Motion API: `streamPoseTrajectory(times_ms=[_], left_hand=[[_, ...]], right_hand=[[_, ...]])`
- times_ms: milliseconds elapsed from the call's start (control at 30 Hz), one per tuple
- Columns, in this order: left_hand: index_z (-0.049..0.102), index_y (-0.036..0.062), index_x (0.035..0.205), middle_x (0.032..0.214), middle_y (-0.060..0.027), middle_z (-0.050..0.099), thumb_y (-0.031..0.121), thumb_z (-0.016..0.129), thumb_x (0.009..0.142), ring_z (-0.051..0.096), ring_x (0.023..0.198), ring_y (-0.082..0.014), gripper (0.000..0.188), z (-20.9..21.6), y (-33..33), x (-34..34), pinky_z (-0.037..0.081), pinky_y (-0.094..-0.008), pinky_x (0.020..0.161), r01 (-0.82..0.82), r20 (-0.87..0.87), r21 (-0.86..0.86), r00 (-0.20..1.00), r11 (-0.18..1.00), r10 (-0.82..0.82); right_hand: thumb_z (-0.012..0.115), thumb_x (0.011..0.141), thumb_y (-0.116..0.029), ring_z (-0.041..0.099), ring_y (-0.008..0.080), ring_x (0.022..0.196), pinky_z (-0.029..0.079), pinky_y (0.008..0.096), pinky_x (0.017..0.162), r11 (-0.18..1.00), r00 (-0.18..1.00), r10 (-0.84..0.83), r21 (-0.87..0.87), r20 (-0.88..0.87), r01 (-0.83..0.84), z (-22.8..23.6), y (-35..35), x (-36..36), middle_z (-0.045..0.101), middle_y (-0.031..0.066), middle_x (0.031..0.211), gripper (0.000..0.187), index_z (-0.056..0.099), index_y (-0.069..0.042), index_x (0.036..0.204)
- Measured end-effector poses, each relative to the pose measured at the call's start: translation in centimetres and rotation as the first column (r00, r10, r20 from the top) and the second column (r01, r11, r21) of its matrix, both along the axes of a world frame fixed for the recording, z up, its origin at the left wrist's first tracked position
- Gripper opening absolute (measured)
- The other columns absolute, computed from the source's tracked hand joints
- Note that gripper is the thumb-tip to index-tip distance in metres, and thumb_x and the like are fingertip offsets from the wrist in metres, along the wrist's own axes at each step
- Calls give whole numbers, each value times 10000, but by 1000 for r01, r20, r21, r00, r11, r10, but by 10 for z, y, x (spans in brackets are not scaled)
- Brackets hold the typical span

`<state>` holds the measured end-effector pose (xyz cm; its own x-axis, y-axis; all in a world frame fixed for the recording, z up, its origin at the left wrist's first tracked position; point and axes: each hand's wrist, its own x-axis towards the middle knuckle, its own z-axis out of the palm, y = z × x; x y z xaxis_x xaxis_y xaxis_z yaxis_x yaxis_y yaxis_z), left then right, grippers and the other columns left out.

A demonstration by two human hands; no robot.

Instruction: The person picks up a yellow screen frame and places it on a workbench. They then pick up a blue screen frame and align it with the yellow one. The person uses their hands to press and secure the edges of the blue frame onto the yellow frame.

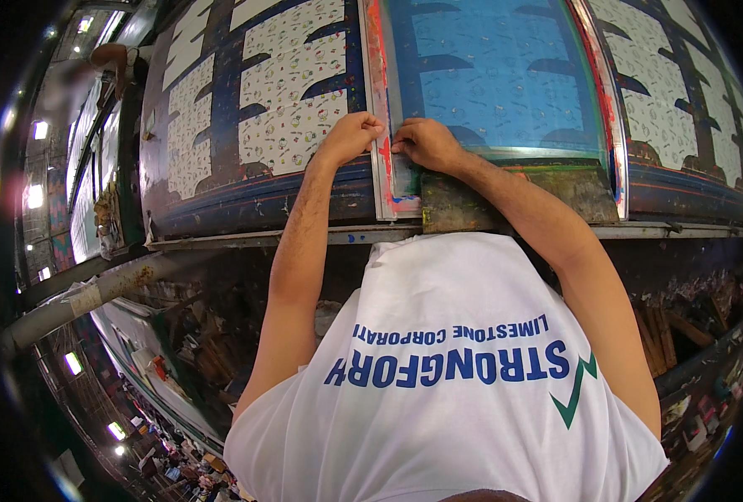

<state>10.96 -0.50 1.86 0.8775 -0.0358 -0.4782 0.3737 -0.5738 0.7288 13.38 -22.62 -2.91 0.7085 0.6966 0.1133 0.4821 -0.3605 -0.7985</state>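
Observation:
A screen printing frame (pixel 386 180) with paint-smeared edges and a blue mesh (pixel 505 92) lies on the long printing table. My left hand (pixel 353 140) is closed in a pinch just outside the frame's left side. Over the inner edge of that same side, my right hand (pixel 426 144) is closed too, its fingertips pressed together. The two hands nearly face each other across the frame bar. Whatever sits between the fingers of either hand is too small or hidden to make out. A stained board (pixel 505 201) rests across the frame's near end, under my right forearm.
White printed fabric panels (pixel 292 109) lie on the table left of the frame, and similar panels (pixel 646 84) lie to the right. A metal rail (pixel 254 241) runs along the table's near edge. Another person (pixel 116 67) stands at the far left. Wooden pieces (pixel 660 335) lie below the table.

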Motion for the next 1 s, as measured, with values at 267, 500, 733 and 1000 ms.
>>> streamPoseTrajectory(times_ms=[267,500,733,1000], left_hand=[[707,24,1066,815,16,634,196,691,1014,556,667,-69,179,-3,2,3,455,-240,595,-8,-17,-34,1000,999,8],[709,20,1078,821,16,637,192,696,1011,559,665,-69,185,0,0,4,451,-241,585,-3,-28,-24,1000,1000,3],[707,17,1076,829,5,650,194,697,1007,578,675,-76,189,-4,0,7,458,-251,590,14,-14,19,1000,1000,-14],[707,21,1068,821,12,642,199,691,1011,567,664,-72,187,-6,4,1,451,-250,586,6,-5,-50,1000,999,-7]], right_hand=[[798,861,-187,708,348,937,566,458,795,999,1000,-8,44,14,7,-3,2,0,719,111,963,134,776,-69,919],[766,785,-103,710,350,924,572,456,797,999,999,-47,-4,-7,47,4,5,0,720,120,948,95,759,-66,872],[741,697,-82,705,354,934,569,456,800,987,988,-78,-149,-130,58,3,12,4,721,135,941,141,751,-82,838],[741,828,-135,699,374,941,566,474,823,1000,1000,9,-14,4,-9,7,-4,-2,712,157,950,157,771,-44,953]])
